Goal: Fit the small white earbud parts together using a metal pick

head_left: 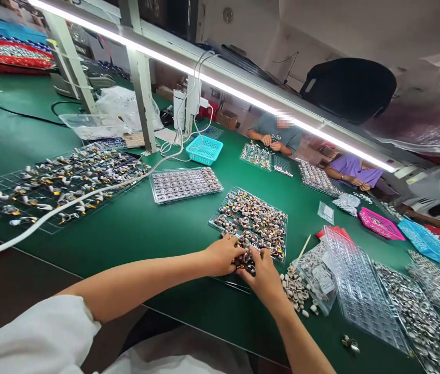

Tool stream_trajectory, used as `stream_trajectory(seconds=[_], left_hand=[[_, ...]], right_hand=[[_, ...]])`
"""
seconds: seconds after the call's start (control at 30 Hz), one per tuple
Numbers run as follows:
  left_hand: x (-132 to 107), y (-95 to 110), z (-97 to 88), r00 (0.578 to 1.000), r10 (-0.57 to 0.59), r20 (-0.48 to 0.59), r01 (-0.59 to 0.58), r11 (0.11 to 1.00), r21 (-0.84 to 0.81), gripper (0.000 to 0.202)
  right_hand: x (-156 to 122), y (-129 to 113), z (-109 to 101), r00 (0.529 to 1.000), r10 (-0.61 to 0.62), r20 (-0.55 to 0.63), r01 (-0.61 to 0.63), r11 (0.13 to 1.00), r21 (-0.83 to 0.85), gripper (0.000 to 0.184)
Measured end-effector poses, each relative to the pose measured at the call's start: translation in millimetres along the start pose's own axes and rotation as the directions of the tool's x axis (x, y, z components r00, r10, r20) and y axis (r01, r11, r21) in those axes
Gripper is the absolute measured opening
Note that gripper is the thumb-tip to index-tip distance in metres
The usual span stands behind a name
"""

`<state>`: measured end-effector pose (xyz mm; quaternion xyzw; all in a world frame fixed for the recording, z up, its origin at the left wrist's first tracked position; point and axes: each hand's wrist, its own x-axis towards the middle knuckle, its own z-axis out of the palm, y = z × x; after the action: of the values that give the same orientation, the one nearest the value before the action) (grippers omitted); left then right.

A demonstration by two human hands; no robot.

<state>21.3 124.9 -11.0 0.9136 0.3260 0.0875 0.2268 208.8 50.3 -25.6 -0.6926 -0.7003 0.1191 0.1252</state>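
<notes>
In the head view, my left hand (pixel 222 256) and my right hand (pixel 263 277) meet at the near edge of a clear tray (pixel 215 224). Both sets of fingers curl around a cluster of small ring-like pieces (pixel 246 259), dark and silvery with pale parts. Exactly which piece each hand grips is hidden among the fingers. More such pieces (pixel 257 213) cover the tray beyond my hands, with some yellow bits among them. Close by my right hand lies a pile of small whitish caps (pixel 296 285), partly spilling from a clear plastic bag (pixel 319 275).
Left stand a filled compartment tray (pixel 187 184) and a wire rack of small pieces (pixel 68 182). A white cable (pixel 60 208) crosses there. A turquoise basket (pixel 204 149) stands behind. Stacked clear trays (pixel 363 285) lie right. Two co-workers (pixel 278 132) sit opposite, under a lamp bar (pixel 204 78).
</notes>
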Motion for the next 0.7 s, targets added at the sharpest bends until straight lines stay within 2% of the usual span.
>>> stream_trajectory(seconds=[0.17,0.27,0.37,0.7], left_hand=[[5.7,1.8,6.9,1.000,-0.009,-0.011,0.009,1.000,-0.021,0.040],[7.2,-0.3,6.7,0.999,-0.025,-0.027,0.024,0.999,-0.038,0.029],[8.9,-1.9,6.0,0.999,-0.033,-0.038,0.030,0.997,-0.069,0.024],[11.8,-2.2,-10.5,0.992,-0.033,-0.125,0.009,0.983,-0.182,0.026]], right_hand=[[10.4,-0.5,12.6,0.989,-0.142,-0.031,0.144,0.986,0.083,0.044],[14.2,-1.1,15.4,0.985,-0.157,-0.064,0.164,0.978,0.128,0.035],[17.6,-2.7,15.5,0.982,-0.160,-0.103,0.177,0.967,0.185,0.033],[27.1,-1.2,-8.4,0.978,-0.132,-0.162,0.187,0.901,0.391,0.027]])
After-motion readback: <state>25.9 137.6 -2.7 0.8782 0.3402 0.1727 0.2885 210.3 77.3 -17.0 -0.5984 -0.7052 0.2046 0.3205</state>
